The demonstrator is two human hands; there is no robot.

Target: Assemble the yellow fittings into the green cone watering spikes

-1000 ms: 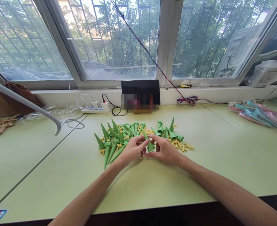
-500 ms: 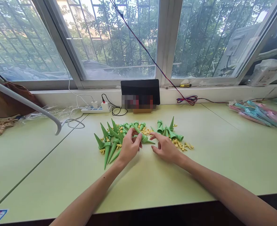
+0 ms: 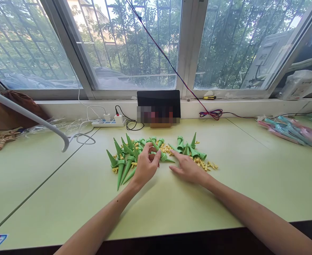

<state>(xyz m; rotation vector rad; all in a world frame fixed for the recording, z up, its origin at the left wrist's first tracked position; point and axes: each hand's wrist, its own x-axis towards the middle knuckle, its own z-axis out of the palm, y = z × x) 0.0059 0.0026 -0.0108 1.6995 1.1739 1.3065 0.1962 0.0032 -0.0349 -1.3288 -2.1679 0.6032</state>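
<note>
My left hand [image 3: 146, 167] is closed, thumb and fingers around a green plastic plant watering spike [image 3: 163, 156]. Just right of it is my right hand [image 3: 187, 169], index finger stretched toward small yellow plastic valve pieces [image 3: 165, 149] and thumb apart; nothing shows in its grip. Several more ribbed green spikes [image 3: 120, 173] with collars lie and stand in a heap by my left hand. Beyond my right hand is a smaller group of green spikes [image 3: 194, 152], with loose yellow pieces [image 3: 205, 164] beside it. My left hand hides part of the heap.
On the pale green table [image 3: 156, 216], a dark tablet [image 3: 158, 99] leans at the back. A power strip [image 3: 108, 123] with cables stands left of it. A white curved arm [image 3: 39, 115] reaches in from the left. Bagged pink and blue items [image 3: 294, 129] lie at far right.
My right hand's index finger has straightened and lowered toward the yellow pieces. My left hand has stayed nearly still with the spike.
</note>
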